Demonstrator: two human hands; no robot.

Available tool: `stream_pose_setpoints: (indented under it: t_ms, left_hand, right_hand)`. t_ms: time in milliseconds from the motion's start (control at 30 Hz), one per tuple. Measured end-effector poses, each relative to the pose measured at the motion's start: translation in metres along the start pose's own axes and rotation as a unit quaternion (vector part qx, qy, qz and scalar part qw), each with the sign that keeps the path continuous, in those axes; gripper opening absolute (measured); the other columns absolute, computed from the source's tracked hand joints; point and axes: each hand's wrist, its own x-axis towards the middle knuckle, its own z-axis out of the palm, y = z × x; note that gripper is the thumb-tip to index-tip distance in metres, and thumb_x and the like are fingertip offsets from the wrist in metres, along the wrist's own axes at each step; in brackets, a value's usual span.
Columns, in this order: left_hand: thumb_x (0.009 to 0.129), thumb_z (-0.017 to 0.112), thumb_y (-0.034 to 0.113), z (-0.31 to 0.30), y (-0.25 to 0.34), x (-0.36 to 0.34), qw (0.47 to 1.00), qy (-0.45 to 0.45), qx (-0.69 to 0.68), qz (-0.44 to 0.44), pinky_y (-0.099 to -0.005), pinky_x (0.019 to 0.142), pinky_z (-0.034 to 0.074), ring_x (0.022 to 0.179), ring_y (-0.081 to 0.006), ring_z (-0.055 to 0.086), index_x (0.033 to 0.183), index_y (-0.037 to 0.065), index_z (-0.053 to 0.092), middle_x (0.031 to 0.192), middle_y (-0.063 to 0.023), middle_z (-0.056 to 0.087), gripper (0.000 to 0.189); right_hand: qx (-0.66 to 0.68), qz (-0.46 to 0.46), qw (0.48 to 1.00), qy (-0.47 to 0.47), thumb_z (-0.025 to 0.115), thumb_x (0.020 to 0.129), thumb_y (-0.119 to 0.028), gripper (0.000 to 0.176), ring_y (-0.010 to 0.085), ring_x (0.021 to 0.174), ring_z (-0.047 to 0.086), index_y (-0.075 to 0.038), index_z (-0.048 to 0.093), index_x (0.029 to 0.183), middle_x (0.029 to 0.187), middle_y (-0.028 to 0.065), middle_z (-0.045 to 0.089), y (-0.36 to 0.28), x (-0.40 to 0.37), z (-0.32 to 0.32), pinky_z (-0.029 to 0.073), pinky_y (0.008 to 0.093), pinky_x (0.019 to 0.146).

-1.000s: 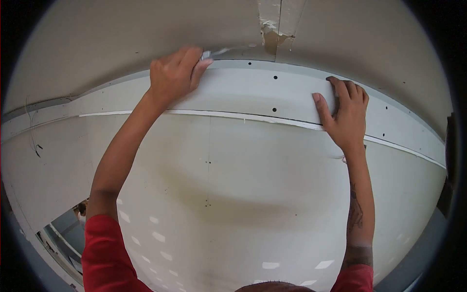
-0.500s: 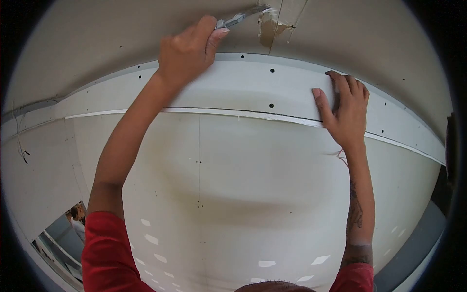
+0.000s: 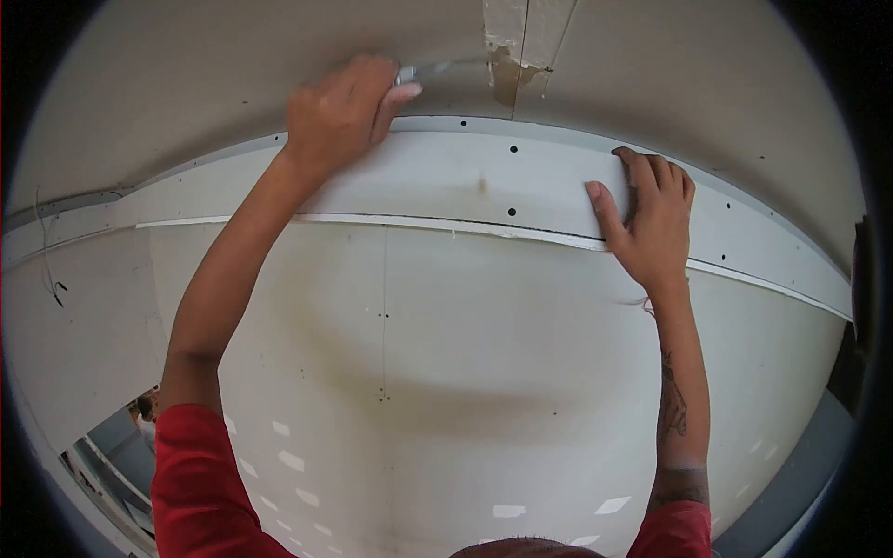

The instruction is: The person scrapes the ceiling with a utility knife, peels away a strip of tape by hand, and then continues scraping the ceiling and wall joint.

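Note:
My left hand is raised to the ceiling and grips a small grey knife, its blade lying against the ceiling board just left of a torn paper patch. My right hand rests flat on the narrow drywall strip that runs along the top of the wall, fingers hooked over its upper edge. The strip carries dark screw holes and a faint brown smudge near its middle.
Below the strip is a large drywall sheet with a vertical seam and screw dots. A loose wire hangs at far left. Another person shows through an opening at lower left. A dark frame edge lies at lower right.
My left hand went up and right toward the torn patch with the knife, then drew back left and down. A brown smudge now shows on the strip. My right hand stayed put.

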Motion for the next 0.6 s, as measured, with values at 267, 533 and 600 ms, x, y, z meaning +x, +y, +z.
stream_pose_setpoints:
  t_ms: [267, 533, 600]
  left_hand:
    - [0.097, 0.068, 0.033, -0.002, 0.012, 0.008, 0.994, -0.039, 0.101, -0.015, -0.0281, 0.04, 0.04, 0.046, -0.0142, 0.055, 0.091, 0.01, 0.06, 0.068, -0.003, 0.061, 0.025]
    - [0.098, 0.066, 0.039, -0.004, 0.005, 0.007, 0.993, -0.071, 0.095, 0.002, -0.031, 0.04, 0.04, 0.045, -0.0204, 0.056, 0.088, 0.015, 0.057, 0.065, -0.0026, 0.062, 0.027]
    - [0.098, 0.066, 0.039, -0.005, 0.004, 0.01, 0.993, -0.079, 0.09, -0.001, -0.0318, 0.039, 0.04, 0.045, -0.0205, 0.056, 0.088, 0.015, 0.057, 0.064, -0.0028, 0.062, 0.028]
  right_hand:
    - [0.013, -0.037, 0.998, 0.044, 0.069, 0.091, -0.042, 0.049, 0.0329, 0.109, 0.055, -0.004, 0.066, 0.121, 0.111, 0.0148, 0.064, 0.002, -0.002, 0.002, 0.034, 0.0456, 0.108]
    - [0.035, -0.008, 0.999, -0.012, 0.069, 0.09, -0.051, 0.059, 0.0343, 0.114, 0.057, -0.002, 0.068, 0.122, 0.117, 0.0177, 0.066, 0.002, 0.001, -0.005, 0.033, 0.0508, 0.111]
    - [0.053, 0.009, 0.998, -0.026, 0.069, 0.09, -0.05, 0.058, 0.0349, 0.115, 0.056, -0.002, 0.068, 0.122, 0.117, 0.019, 0.065, 0.003, 0.002, -0.005, 0.031, 0.0507, 0.112]
